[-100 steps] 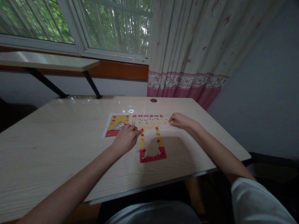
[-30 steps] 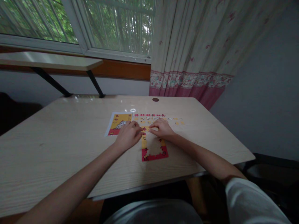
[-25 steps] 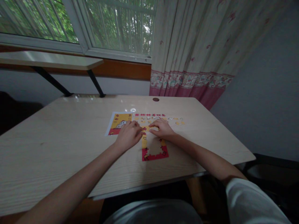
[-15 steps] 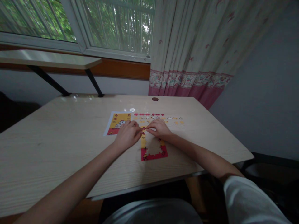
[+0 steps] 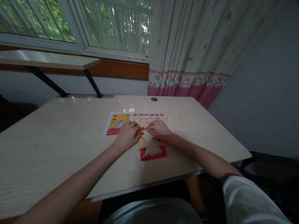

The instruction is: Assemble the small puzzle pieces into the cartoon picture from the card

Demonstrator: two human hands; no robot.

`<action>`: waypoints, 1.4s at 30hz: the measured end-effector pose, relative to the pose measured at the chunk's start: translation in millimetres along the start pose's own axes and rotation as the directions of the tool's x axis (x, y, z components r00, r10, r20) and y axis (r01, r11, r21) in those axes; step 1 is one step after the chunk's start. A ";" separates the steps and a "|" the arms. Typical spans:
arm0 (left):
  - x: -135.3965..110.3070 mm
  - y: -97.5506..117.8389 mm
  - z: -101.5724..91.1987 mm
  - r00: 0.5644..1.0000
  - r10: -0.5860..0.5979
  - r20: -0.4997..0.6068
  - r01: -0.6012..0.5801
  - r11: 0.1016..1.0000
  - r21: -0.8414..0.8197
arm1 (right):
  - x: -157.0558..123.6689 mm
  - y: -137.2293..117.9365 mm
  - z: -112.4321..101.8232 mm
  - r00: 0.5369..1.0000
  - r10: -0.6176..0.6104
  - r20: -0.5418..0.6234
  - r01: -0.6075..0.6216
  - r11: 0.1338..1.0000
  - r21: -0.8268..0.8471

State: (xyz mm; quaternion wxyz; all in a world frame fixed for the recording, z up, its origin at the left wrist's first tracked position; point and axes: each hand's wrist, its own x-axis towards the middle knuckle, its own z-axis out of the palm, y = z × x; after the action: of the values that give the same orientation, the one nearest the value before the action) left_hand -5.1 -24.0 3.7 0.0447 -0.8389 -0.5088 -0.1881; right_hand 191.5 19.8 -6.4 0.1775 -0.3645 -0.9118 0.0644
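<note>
A partly joined jigsaw puzzle (image 5: 153, 156) lies on the desk, its red and yellow edge pieces forming a border around bare wood. At its upper left corner, my left hand (image 5: 127, 134) and my right hand (image 5: 160, 129) meet, thumbs and fingers closed. Between the fingertips is a small jigsaw puzzle piece (image 5: 143, 128), dark red and yellow, partly covered by them. My left hand also overlaps the right part of a printed reference picture (image 5: 116, 122) with a white cartoon figure. The right hand hides the upper right of the border.
Loose red puzzle pieces (image 5: 144, 114) lie in a row behind my hands, with yellow and white pieces (image 5: 173, 118) in rows nearer. The wooden desk (image 5: 70, 140) has a round cable hole (image 5: 154, 99) at the back. A raised shelf (image 5: 58, 59) stands at the back left.
Both hands stay at the upper left corner of the puzzle, fingertips slightly shifted around the piece. The whole view has moved a little.
</note>
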 end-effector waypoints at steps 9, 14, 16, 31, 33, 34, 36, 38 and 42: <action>-1.5 -2.6 -0.9 1.000 0.000 0.018 0.000 1.000 -0.011 | -15.7 39.0 -45.9 0.998 0.003 -0.061 -0.001 0.999 0.034; -2.5 -3.7 -0.7 1.000 0.003 0.025 -0.004 1.000 0.009 | -34.2 94.1 -80.9 0.985 0.171 0.003 -0.170 0.984 -0.057; -2.6 -2.5 -0.3 1.000 0.019 0.025 -0.019 1.000 0.006 | -42.8 111.0 -89.6 0.962 0.268 0.043 -0.266 0.963 -0.044; -3.2 0.2 -0.2 0.990 0.119 0.070 -0.124 0.990 0.070 | -63.2 142.9 -95.6 0.865 0.482 0.139 -0.484 0.875 -0.023; -4.4 -1.0 -1.4 0.990 0.127 0.061 -0.131 0.989 0.071 | -64.1 142.9 -94.2 0.864 0.483 0.144 -0.488 0.873 0.002; -5.3 -2.0 -2.1 0.991 0.122 0.053 -0.126 0.989 0.074 | -64.5 142.8 -93.9 0.862 0.485 0.147 -0.493 0.870 0.017; -7.3 -4.9 -3.4 0.995 0.097 0.037 -0.100 0.991 0.089 | -65.4 142.8 -93.8 0.854 0.497 0.155 -0.508 0.861 0.041; -9.3 -8.0 -4.1 0.997 0.069 0.024 -0.071 0.991 0.113 | -65.9 143.6 -93.8 0.846 0.505 0.169 -0.519 0.853 0.051; -11.3 -10.9 -3.5 0.998 0.049 0.041 -0.054 0.990 0.127 | -66.1 147.6 -92.2 0.839 0.503 0.208 -0.524 0.850 0.058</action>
State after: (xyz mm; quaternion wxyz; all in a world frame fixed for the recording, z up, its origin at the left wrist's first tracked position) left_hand -20.2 -29.2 1.6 0.0939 -0.8505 -0.4988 -0.1380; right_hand 364.8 80.4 24.4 0.0887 -0.5776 -0.7878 0.1947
